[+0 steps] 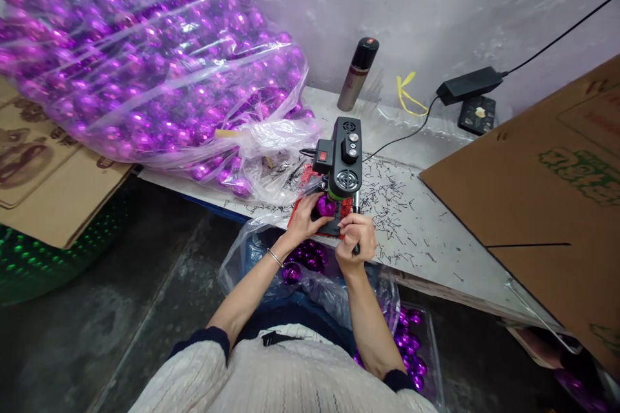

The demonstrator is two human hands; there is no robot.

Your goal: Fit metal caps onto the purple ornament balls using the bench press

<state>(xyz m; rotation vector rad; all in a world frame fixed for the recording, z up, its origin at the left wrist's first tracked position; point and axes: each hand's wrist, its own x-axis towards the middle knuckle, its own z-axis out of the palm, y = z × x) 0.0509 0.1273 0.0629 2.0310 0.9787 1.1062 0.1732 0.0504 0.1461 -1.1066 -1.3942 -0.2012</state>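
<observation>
A small black bench drill press stands at the table's front edge on a red and black base. Under its head sits a shiny purple ball, with the fingers and thumb of my left hand closed around its near side. My right hand is wrapped round the lever handle on the right of the machine. The drill tip is hidden behind the head. Below the table edge, an open plastic bag at my lap holds more purple balls.
A huge clear bag of purple balls fills the back left. A spray can, a yellow tie and a black power adapter lie behind. Dark shavings litter the table. Cardboard boxes flank both sides.
</observation>
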